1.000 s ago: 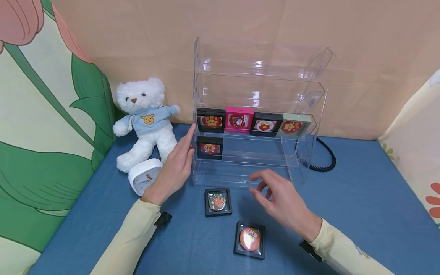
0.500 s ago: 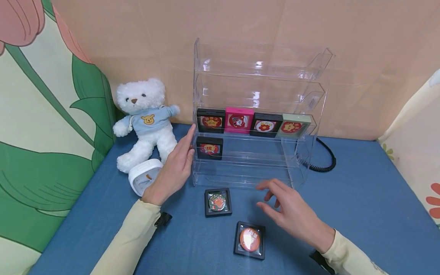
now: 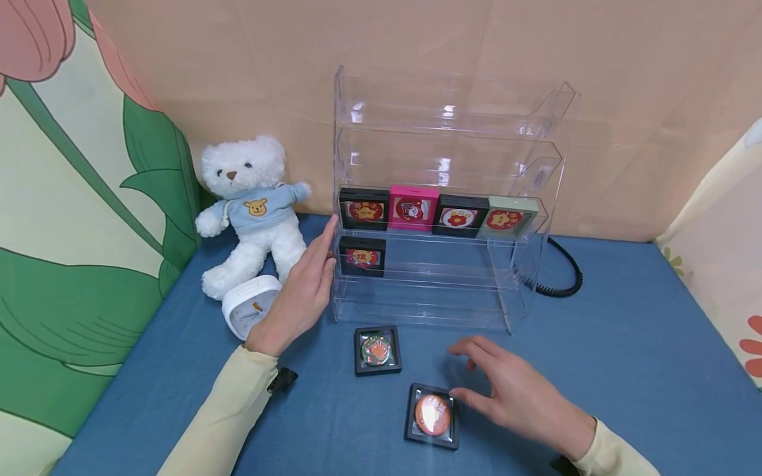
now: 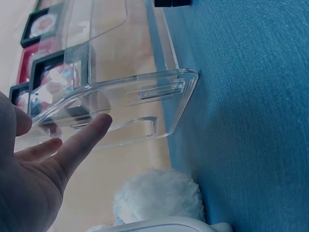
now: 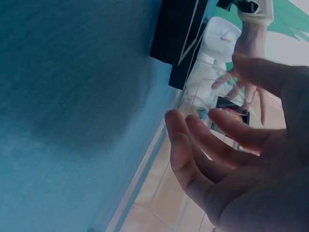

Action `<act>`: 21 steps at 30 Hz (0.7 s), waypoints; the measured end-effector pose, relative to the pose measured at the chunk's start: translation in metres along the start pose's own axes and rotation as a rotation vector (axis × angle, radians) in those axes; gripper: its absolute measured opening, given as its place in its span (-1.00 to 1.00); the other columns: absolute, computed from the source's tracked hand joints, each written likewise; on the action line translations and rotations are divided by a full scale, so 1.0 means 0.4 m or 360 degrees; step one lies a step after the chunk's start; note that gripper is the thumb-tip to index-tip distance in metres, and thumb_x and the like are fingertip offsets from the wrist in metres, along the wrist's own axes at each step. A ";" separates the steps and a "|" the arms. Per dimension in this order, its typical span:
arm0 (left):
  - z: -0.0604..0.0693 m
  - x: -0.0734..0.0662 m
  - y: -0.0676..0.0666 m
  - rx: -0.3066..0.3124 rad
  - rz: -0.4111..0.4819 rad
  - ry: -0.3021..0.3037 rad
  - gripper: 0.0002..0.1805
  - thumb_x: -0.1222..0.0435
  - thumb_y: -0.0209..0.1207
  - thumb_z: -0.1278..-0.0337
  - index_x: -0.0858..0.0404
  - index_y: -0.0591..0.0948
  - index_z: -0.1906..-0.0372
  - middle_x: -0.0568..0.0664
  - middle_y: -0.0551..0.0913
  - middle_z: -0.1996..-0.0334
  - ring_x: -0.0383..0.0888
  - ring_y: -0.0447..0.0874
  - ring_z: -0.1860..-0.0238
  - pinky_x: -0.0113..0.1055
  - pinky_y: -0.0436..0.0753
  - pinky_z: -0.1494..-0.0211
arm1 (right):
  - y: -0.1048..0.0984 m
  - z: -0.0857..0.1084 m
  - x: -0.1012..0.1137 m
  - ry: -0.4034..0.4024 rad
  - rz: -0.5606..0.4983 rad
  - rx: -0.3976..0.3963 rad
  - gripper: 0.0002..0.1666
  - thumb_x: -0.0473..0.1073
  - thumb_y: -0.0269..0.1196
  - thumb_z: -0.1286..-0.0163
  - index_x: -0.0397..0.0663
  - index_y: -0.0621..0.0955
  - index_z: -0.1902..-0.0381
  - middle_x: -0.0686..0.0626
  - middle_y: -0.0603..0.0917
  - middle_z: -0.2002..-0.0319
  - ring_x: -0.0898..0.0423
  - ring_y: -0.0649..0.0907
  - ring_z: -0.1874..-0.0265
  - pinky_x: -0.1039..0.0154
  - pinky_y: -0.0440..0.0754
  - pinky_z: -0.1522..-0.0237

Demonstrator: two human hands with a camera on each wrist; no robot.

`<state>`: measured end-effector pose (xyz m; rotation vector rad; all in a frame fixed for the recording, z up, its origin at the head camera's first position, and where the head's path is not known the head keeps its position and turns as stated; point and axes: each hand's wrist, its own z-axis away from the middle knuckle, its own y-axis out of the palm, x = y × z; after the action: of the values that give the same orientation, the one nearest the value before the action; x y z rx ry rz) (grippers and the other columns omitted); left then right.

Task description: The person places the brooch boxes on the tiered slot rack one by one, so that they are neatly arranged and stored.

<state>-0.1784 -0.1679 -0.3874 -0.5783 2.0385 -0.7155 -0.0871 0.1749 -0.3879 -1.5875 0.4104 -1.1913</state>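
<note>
My left hand point(image 3: 297, 294) lies with straight fingers along the left side of a clear acrylic tiered rack point(image 3: 440, 288); in the left wrist view a fingertip meets the rack's side panel point(image 4: 140, 87). Over the blue cloth, my right hand point(image 3: 518, 393) hovers with loosely bent fingers and holds nothing. Its thumb tip is at the upper right corner of a black square case with an orange round badge point(image 3: 432, 415); whether they touch, I cannot tell. Farther back lies another black case with a green-and-orange badge point(image 3: 378, 350).
One rack tier carries a black case point(image 3: 365, 210), a pink case point(image 3: 413, 209), another black case point(image 3: 460, 217) and a pale green case point(image 3: 506, 219). Below stands a black case point(image 3: 362, 256). Left are a white teddy bear point(image 3: 250, 211) and white clock point(image 3: 250, 307); right, a black coiled cord point(image 3: 562, 289).
My right hand has come down and toward me, away from the rack's front, to beside the case with the orange badge. My left hand has stayed against the rack.
</note>
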 end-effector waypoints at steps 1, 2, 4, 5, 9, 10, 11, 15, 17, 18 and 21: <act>0.000 0.000 0.000 -0.0001 0.0001 0.0000 -0.29 0.31 -0.18 -0.63 -0.08 -0.16 -0.66 0.08 0.14 -0.56 0.01 0.12 -0.53 0.02 0.21 -0.51 | 0.001 0.002 -0.002 0.0005 0.0006 0.0040 -0.38 0.19 0.43 -0.28 0.11 0.57 -0.21 0.15 0.55 -0.11 0.25 0.61 0.18 0.30 0.62 0.35; -0.001 0.001 0.000 -0.0001 0.0003 0.0000 -0.29 0.31 -0.18 -0.63 -0.07 -0.16 -0.66 0.08 0.13 -0.57 0.01 0.11 -0.53 0.02 0.21 -0.51 | 0.002 0.005 -0.002 0.0010 0.0010 0.0077 -0.34 0.25 0.41 -0.28 0.11 0.57 -0.23 0.16 0.55 -0.12 0.27 0.61 0.18 0.28 0.63 0.33; -0.001 0.001 0.000 0.0002 0.0005 -0.0002 -0.29 0.31 -0.18 -0.64 -0.07 -0.16 -0.66 0.08 0.13 -0.57 0.02 0.11 -0.53 0.03 0.21 -0.51 | 0.004 0.009 -0.004 0.0021 0.0025 0.0144 -0.24 0.40 0.33 -0.27 0.10 0.55 -0.26 0.17 0.54 -0.14 0.29 0.60 0.17 0.23 0.67 0.25; -0.001 0.001 0.000 0.0003 0.0008 -0.0003 -0.29 0.30 -0.18 -0.64 -0.07 -0.16 -0.66 0.08 0.12 -0.57 0.01 0.11 -0.54 0.03 0.21 -0.51 | 0.005 0.011 -0.005 0.0028 0.0027 0.0179 -0.19 0.46 0.30 -0.26 0.10 0.55 -0.27 0.17 0.54 -0.14 0.29 0.59 0.17 0.20 0.67 0.23; 0.000 -0.001 0.001 0.0001 0.0012 -0.0005 -0.29 0.30 -0.18 -0.64 -0.09 -0.17 -0.66 0.07 0.13 -0.57 0.00 0.12 -0.53 0.02 0.23 -0.50 | 0.015 0.020 -0.008 0.0035 0.0047 0.0289 -0.04 0.58 0.22 -0.20 0.06 0.53 -0.32 0.13 0.54 -0.15 0.23 0.59 0.08 0.05 0.69 0.06; 0.001 0.000 0.000 0.0001 0.0011 -0.0005 -0.29 0.30 -0.19 -0.64 -0.08 -0.17 -0.66 0.08 0.14 -0.56 0.00 0.13 -0.53 0.03 0.23 -0.50 | 0.018 0.022 -0.009 0.0036 0.0052 0.0316 -0.02 0.59 0.22 -0.19 0.06 0.52 -0.33 0.13 0.54 -0.15 0.22 0.59 0.05 0.03 0.68 0.03; 0.001 -0.001 0.001 0.0000 0.0009 -0.0006 -0.29 0.30 -0.19 -0.64 -0.09 -0.17 -0.66 0.08 0.14 -0.56 0.00 0.13 -0.53 0.03 0.24 -0.49 | 0.021 0.024 -0.009 0.0037 0.0049 0.0341 -0.01 0.59 0.23 -0.18 0.05 0.52 -0.34 0.12 0.54 -0.15 0.20 0.59 0.02 0.00 0.68 0.01; 0.003 -0.002 0.000 0.0001 0.0005 -0.0010 -0.30 0.30 -0.19 -0.64 -0.09 -0.17 -0.66 0.09 0.15 -0.56 0.01 0.15 -0.52 0.04 0.25 -0.49 | 0.035 0.027 -0.008 0.0060 0.0036 0.0415 0.04 0.62 0.24 -0.14 0.05 0.51 -0.34 0.12 0.54 -0.13 0.18 0.58 0.00 -0.04 0.66 -0.03; 0.003 -0.002 0.000 0.0001 0.0006 -0.0012 -0.30 0.30 -0.19 -0.64 -0.09 -0.17 -0.66 0.10 0.15 -0.56 0.01 0.17 -0.51 0.04 0.26 -0.48 | 0.039 0.029 -0.008 0.0073 0.0026 0.0435 0.06 0.64 0.23 -0.11 0.06 0.51 -0.34 0.12 0.54 -0.13 0.18 0.57 0.01 -0.05 0.67 -0.02; 0.003 -0.003 0.000 0.0001 0.0006 -0.0012 -0.30 0.30 -0.19 -0.64 -0.09 -0.17 -0.66 0.10 0.15 -0.56 0.02 0.17 -0.51 0.04 0.26 -0.48 | 0.041 0.030 -0.008 0.0072 0.0025 0.0438 0.05 0.65 0.23 -0.10 0.07 0.52 -0.33 0.13 0.54 -0.12 0.18 0.57 0.02 -0.04 0.67 -0.01; 0.002 -0.002 0.000 -0.0001 0.0005 -0.0011 -0.29 0.30 -0.19 -0.64 -0.09 -0.17 -0.66 0.11 0.16 -0.55 0.03 0.19 -0.50 0.05 0.27 -0.48 | 0.046 0.034 -0.009 0.0052 0.0028 0.0424 0.01 0.65 0.21 -0.11 0.09 0.54 -0.27 0.16 0.53 -0.09 0.21 0.56 0.05 0.00 0.68 0.02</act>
<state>-0.1772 -0.1675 -0.3874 -0.5772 2.0331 -0.7106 -0.0715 0.1778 -0.4047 -1.3343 0.2732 -1.2064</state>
